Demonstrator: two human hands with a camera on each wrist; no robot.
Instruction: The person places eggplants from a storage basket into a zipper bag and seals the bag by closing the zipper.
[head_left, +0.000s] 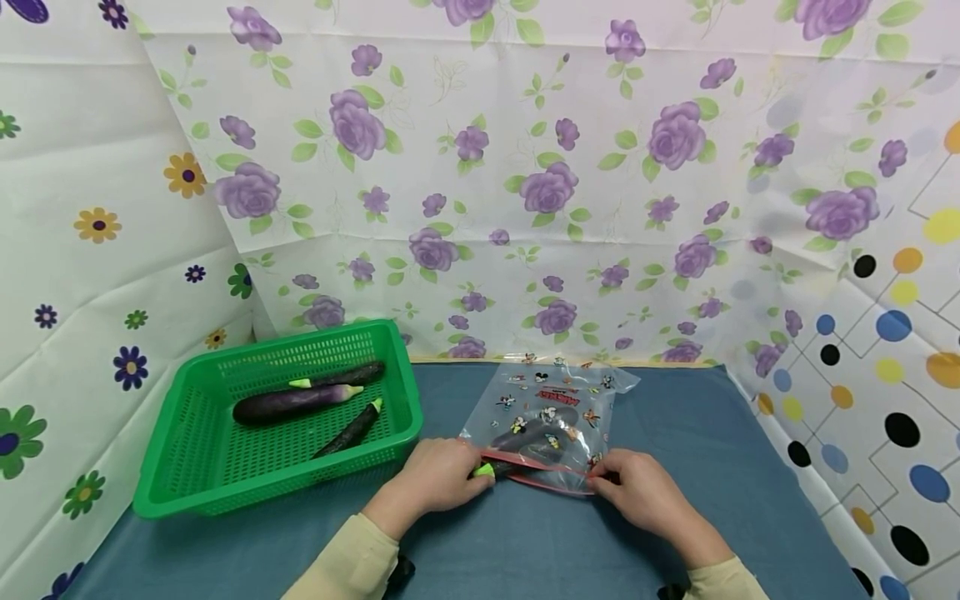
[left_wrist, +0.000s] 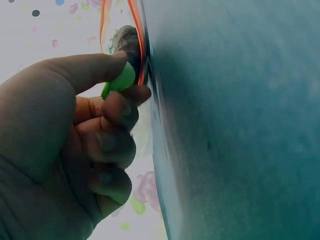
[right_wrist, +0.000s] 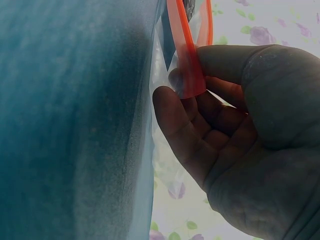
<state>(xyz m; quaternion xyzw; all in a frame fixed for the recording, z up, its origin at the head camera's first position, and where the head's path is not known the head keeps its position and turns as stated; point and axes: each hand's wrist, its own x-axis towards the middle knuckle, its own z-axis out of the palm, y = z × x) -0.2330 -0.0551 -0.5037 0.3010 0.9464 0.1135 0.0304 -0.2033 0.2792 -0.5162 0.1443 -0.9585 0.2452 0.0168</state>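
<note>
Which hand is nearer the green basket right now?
Left. The left hand is by the green basket's near right corner, pinching a dark vegetable by its green end; the right hand is farther right, pinching the bag's red edge.

Bright, even head view, glints on the plastic bag (head_left: 543, 400), dimmer wrist views, shadowed hands (right_wrist: 265, 135), washed-out floral backdrop (right_wrist: 272, 30)

This is a small screened-off work corner; what kind of room or building surrounds it cannot be told. A creased sheet with purple roses (head_left: 480, 92) hangs across the far side, a sheet with coloured daisies (head_left: 75, 292) closes the left, and a sheet with dots and thin lines (head_left: 862, 467) closes the right, around a blue-covered desk (head_left: 517, 558).
</note>
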